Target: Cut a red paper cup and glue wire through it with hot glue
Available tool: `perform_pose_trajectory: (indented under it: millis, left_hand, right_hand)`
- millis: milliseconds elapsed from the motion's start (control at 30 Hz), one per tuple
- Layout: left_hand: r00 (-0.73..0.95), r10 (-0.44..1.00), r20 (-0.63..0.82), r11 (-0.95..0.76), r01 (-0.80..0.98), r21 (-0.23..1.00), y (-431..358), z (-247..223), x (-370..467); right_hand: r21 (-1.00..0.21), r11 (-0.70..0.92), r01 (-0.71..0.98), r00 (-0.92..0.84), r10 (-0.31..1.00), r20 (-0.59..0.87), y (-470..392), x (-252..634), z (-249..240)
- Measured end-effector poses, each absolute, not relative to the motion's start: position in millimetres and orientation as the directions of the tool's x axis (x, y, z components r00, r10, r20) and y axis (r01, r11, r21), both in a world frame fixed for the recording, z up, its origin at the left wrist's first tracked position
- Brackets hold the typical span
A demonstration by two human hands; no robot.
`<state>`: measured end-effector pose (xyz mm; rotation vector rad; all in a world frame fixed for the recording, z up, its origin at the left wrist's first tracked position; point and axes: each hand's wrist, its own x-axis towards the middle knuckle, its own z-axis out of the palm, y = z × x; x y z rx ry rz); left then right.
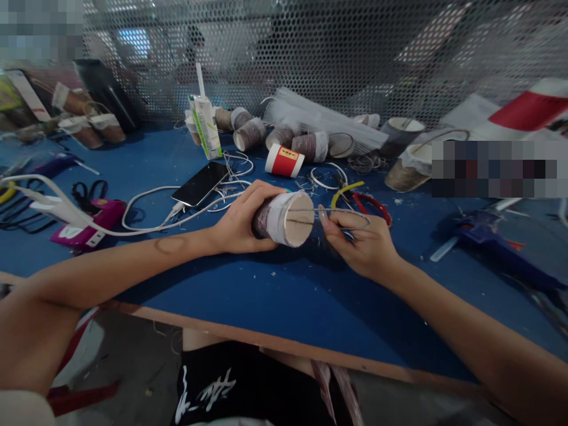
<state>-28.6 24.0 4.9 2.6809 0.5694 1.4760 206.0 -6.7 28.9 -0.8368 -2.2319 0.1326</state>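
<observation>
My left hand is wrapped round a small cup covered in brownish cord with a white band near its rim. The cup lies on its side in the air, its pale round end turned to the right. Two strands of thin grey-brown cord run from that end across to my right hand, whose thumb and fingers are pinched on them. A loop of the cord stands out over the fingers.
Behind my hands are a phone, white cables, a red-and-white cup, a drink carton and red-and-yellow scissors. Several wrapped cups line the mesh wall. A blue glue gun is right, a pink power strip left.
</observation>
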Motion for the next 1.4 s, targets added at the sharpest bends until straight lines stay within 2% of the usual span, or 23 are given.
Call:
perform_pose_trajectory:
  millis: [200, 533, 767, 1033, 1400]
  left_hand:
    - [0.494, 0.333, 0.803, -0.934, 0.287, 0.212, 24.5, 5.0, -29.2]
    - [0.512, 0.315, 0.799, -0.942, 0.274, 0.196, 25.5, 5.2, -28.0]
    - [0.516, 0.355, 0.779, -0.927, 0.306, 0.219, 25.5, 5.7, -28.7]
    - [0.520, 0.367, 0.771, -0.924, 0.299, 0.238, 25.2, 6.1, -29.3]
    - [0.486, 0.350, 0.801, -0.929, 0.293, 0.228, 25.9, 4.3, -28.0]
  right_hand:
    - [-0.338, 0.789, 0.513, -0.539, 0.602, 0.589, -6.6, 207.4, 31.4]
    - [-0.292, 0.811, 0.507, -0.523, 0.559, 0.643, -8.2, 204.0, 30.5]
    - [-0.283, 0.763, 0.581, -0.500, 0.610, 0.615, -11.9, 207.0, 33.2]
    - [-0.269, 0.770, 0.579, -0.490, 0.591, 0.640, -14.2, 204.2, 36.3]
    - [-0.313, 0.782, 0.539, -0.512, 0.599, 0.616, -9.4, 203.4, 32.3]
